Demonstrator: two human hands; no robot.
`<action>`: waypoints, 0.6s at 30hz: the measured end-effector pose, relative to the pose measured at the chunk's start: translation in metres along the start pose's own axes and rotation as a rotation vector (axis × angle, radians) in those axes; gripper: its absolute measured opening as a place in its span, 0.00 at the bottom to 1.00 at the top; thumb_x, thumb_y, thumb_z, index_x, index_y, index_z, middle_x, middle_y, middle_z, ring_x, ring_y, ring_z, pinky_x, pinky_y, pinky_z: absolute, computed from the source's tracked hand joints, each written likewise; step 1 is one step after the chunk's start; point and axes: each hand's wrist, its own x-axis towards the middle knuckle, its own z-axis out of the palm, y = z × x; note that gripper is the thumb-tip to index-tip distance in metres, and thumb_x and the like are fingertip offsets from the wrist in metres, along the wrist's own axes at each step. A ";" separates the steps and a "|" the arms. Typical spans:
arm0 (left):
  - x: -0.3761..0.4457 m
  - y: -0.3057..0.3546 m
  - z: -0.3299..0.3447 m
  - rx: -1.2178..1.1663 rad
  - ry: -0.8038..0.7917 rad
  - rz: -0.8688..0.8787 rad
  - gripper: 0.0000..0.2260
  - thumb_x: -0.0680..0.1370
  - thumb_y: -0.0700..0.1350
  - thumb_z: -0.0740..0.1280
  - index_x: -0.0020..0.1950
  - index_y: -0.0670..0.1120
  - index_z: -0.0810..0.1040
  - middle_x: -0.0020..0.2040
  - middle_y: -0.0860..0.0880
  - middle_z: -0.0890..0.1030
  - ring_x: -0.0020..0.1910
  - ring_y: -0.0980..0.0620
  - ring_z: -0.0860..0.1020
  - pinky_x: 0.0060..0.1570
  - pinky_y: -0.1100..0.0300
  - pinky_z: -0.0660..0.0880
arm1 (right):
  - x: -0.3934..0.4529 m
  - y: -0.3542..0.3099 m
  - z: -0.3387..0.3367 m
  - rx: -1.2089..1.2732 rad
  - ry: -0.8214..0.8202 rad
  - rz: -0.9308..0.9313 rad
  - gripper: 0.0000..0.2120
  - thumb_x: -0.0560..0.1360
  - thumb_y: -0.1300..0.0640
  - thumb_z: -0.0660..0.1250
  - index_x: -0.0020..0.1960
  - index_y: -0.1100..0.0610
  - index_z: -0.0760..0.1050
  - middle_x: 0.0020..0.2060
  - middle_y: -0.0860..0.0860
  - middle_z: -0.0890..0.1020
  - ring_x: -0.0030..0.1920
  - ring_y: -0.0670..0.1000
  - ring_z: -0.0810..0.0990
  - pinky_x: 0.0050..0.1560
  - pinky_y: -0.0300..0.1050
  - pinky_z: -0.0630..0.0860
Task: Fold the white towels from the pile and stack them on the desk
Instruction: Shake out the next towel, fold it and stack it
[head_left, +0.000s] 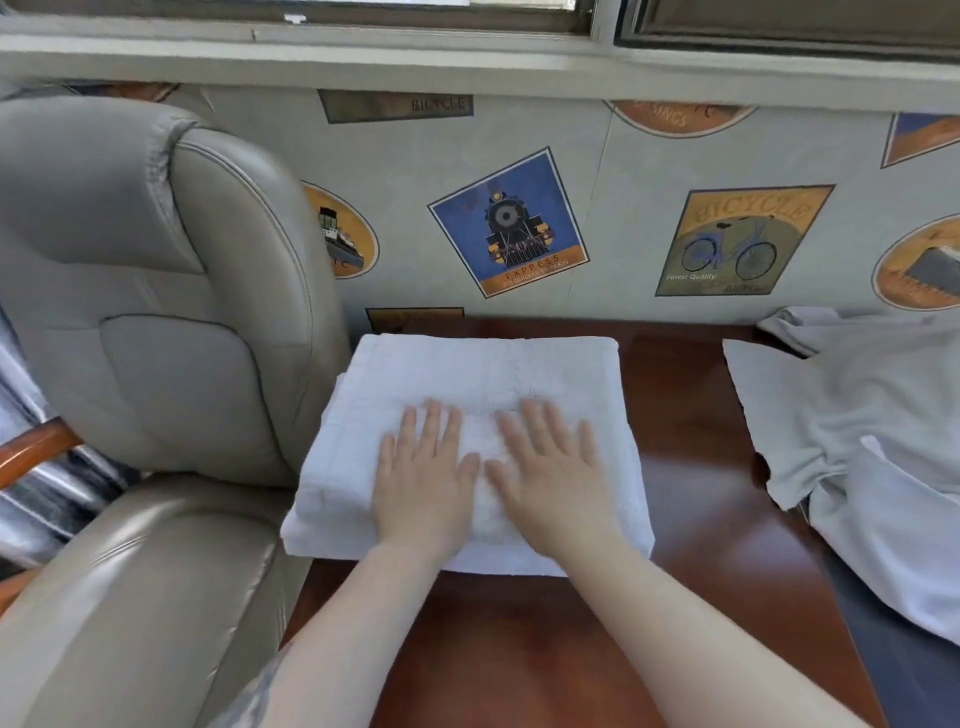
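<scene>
A: Item one, nearest you: what do your hands show?

B: Your left hand (423, 475) lies flat, fingers spread, palm down on the folded white towels (467, 384). Your right hand (553, 470) lies the same way just beside it, thumbs almost touching. Neither one grips anything.

A: Item two, the towels themselves?

B: A neat stack, at least two folded layers showing at the near edge, resting on the dark wooden desk (691, 519) toward its left side, the far edge close to the wall.

A: Item three, to your right?

B: The unfolded pile of white towels (852, 415), loose and rumpled, lying on the desk's right side, apart from the stack.

A: Item four, to your left?

B: A grey leather chair (156, 312), its back just beside the stack.

A: Item five, farthest?

B: A wall with a train poster (508, 223) and a bicycle poster (743, 241), under a window sill (467, 52).
</scene>
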 end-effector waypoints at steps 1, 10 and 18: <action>0.009 -0.013 -0.005 -0.019 -0.028 -0.054 0.26 0.84 0.55 0.41 0.79 0.50 0.37 0.79 0.51 0.36 0.78 0.49 0.36 0.76 0.50 0.39 | 0.005 0.019 -0.006 -0.017 0.016 0.115 0.27 0.83 0.43 0.41 0.80 0.46 0.40 0.79 0.48 0.40 0.78 0.52 0.36 0.76 0.56 0.36; 0.073 0.002 -0.003 0.009 -0.057 -0.101 0.29 0.80 0.65 0.40 0.79 0.58 0.38 0.80 0.51 0.37 0.78 0.47 0.35 0.73 0.40 0.35 | 0.057 0.008 -0.001 0.027 0.016 0.094 0.29 0.80 0.36 0.42 0.79 0.39 0.41 0.79 0.50 0.38 0.77 0.54 0.32 0.72 0.65 0.29; 0.074 0.000 0.023 -0.001 0.071 -0.220 0.33 0.72 0.69 0.30 0.77 0.63 0.38 0.80 0.52 0.40 0.78 0.46 0.36 0.62 0.25 0.34 | 0.068 0.011 0.013 0.006 0.036 0.143 0.32 0.75 0.32 0.38 0.78 0.36 0.41 0.79 0.53 0.37 0.77 0.56 0.31 0.66 0.74 0.28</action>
